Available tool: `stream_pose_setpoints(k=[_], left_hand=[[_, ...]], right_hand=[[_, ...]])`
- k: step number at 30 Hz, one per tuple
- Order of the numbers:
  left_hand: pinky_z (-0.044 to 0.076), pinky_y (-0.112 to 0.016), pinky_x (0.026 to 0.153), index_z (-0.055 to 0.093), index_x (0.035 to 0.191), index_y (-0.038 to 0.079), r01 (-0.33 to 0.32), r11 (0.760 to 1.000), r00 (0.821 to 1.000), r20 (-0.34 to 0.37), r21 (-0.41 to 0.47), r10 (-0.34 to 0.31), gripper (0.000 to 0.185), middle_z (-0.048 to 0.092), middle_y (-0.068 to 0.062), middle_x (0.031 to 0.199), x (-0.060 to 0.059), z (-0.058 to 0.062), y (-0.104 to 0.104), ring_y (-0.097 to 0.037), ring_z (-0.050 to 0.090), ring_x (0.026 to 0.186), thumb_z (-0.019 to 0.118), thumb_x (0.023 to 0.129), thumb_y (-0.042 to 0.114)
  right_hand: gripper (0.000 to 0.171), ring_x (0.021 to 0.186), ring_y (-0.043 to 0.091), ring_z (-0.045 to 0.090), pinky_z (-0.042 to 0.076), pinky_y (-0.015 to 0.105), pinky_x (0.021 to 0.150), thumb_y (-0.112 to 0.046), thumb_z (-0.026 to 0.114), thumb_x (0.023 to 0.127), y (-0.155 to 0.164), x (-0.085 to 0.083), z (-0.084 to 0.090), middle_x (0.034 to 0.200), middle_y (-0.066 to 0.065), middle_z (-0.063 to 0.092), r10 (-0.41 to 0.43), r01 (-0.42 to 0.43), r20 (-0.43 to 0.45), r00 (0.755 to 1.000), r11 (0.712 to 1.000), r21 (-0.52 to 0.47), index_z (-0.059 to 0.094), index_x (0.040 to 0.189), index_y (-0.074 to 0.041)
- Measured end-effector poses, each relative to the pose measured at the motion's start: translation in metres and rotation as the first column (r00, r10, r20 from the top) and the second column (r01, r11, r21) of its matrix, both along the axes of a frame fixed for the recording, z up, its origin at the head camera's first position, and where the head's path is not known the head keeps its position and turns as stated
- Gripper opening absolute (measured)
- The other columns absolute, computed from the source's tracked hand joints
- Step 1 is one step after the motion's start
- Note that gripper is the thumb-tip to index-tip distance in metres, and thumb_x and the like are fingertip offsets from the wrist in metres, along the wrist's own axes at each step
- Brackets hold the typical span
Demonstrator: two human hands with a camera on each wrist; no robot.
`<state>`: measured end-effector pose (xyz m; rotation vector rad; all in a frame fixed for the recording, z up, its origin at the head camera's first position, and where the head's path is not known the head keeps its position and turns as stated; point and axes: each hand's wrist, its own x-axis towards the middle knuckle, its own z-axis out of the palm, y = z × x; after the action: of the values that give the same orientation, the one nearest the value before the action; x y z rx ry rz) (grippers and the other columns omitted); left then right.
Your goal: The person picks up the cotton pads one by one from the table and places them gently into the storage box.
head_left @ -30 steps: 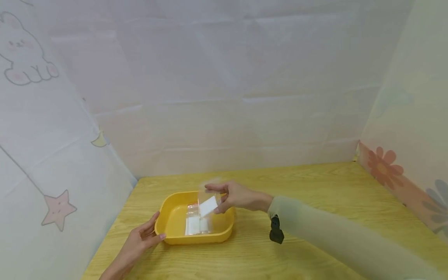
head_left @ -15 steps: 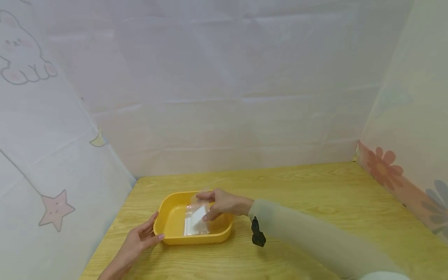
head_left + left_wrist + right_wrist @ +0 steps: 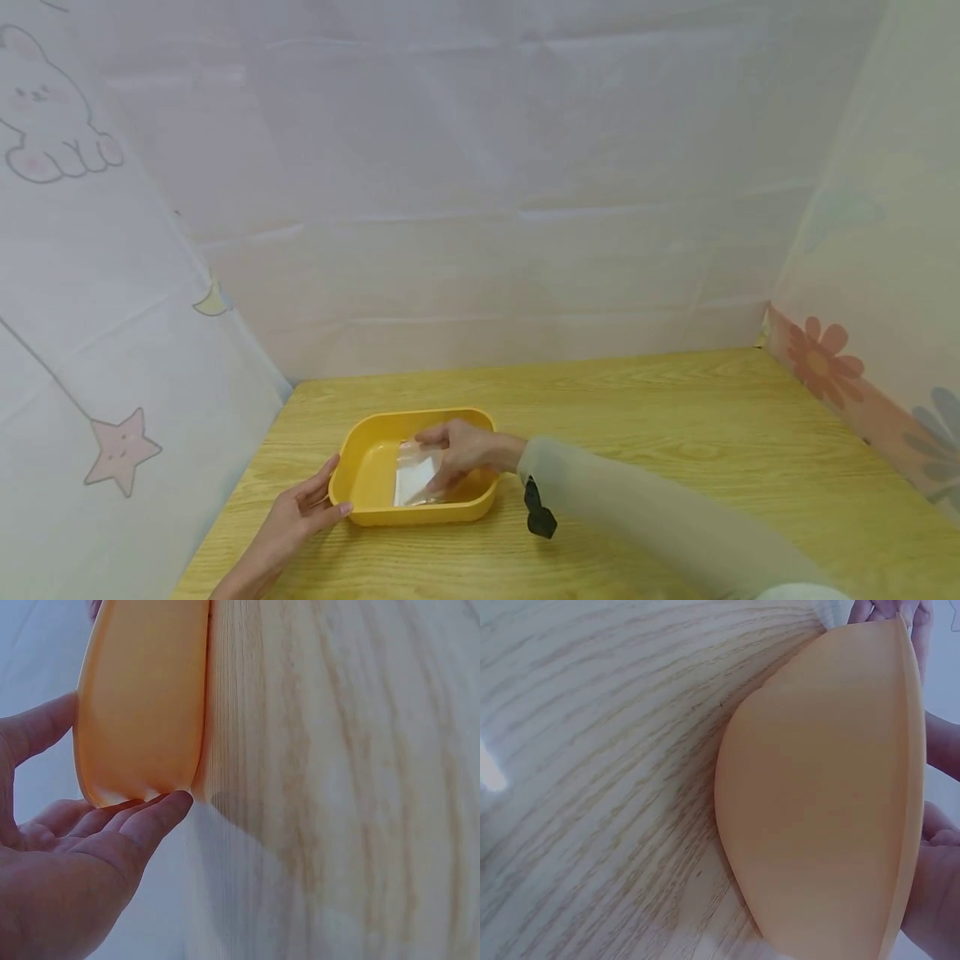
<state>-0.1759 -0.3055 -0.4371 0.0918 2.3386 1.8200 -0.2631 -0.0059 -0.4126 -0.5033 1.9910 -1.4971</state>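
A light wooden desk [image 3: 675, 467] is enclosed on three sides by pale sheets printed with a star [image 3: 120, 450], a rabbit [image 3: 52, 117] and flowers [image 3: 821, 358].

Nearest, at about 7 o'clock on the desk, the left hand [image 3: 300, 512] is seen with its fingers [image 3: 142, 825] straight and slightly apart, laid against the near left corner of a yellow tray [image 3: 360, 500]; from the left wrist view the fingertips are seen touching the tray's outer wall, with the thumb set apart along its side.

Just beyond, the tray is placed flat on the desk, left of centre. Small clear bags [image 3: 416, 479] with white contents are seen lying inside it.

From 4 o'clock a pale green sleeve [image 3: 637, 525] is stretched across the desk, a small black device [image 3: 536, 508] hanging at the wrist. The right hand [image 3: 465, 450] is lowered into the tray, its fingers curled and pinched on the top bag, which is tilted over the others.
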Motion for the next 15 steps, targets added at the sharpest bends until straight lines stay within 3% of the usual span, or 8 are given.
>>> stream_pose_setpoints(k=[5,11,13,15], left_hand=[[0.052,-0.033,0.105,0.026,0.165,-0.001,0.010,1.000,1.000,-0.004,-0.001,-0.010,0.080,0.023,-0.018,0.168,0.001,0.000,0.000,-0.041,0.035,0.149,0.074,0.101,0.010],[0.053,-0.033,0.105,0.026,0.165,0.000,-0.004,1.000,1.000,0.007,0.006,0.004,0.082,0.022,-0.017,0.168,0.000,0.000,0.001,-0.040,0.035,0.149,0.075,0.100,0.012],[0.053,-0.033,0.105,0.026,0.165,0.000,-0.005,1.000,1.000,0.009,0.005,0.005,0.083,0.022,-0.016,0.168,0.000,0.000,0.001,-0.040,0.035,0.149,0.075,0.100,0.013],[0.053,-0.034,0.105,0.026,0.165,0.001,-0.007,1.000,1.000,0.012,0.008,0.007,0.083,0.023,-0.017,0.168,-0.001,0.001,0.001,-0.040,0.037,0.148,0.075,0.100,0.013]], right_hand=[[0.079,0.062,0.024,0.068,0.065,0.039,0.063,0.016,0.084,0.080,-0.001,0.004,0.001,0.153,0.022,0.053,0.014,-0.012,-0.032,0.999,0.999,0.043,0.055,0.152,0.001],[0.075,0.073,0.035,0.075,0.065,0.041,0.065,0.004,0.088,0.083,0.001,0.011,0.013,0.150,0.029,0.053,0.035,-0.022,-0.093,0.995,0.990,0.142,0.057,0.151,-0.001],[0.074,0.076,0.035,0.076,0.065,0.043,0.067,0.002,0.088,0.084,0.003,0.013,0.019,0.146,0.032,0.055,0.039,-0.018,-0.116,0.992,0.984,0.180,0.057,0.151,0.000],[0.072,0.075,0.031,0.075,0.065,0.043,0.067,0.000,0.088,0.085,0.006,0.014,0.027,0.129,0.031,0.066,0.047,-0.016,-0.137,0.989,0.975,0.222,0.058,0.150,0.001]])
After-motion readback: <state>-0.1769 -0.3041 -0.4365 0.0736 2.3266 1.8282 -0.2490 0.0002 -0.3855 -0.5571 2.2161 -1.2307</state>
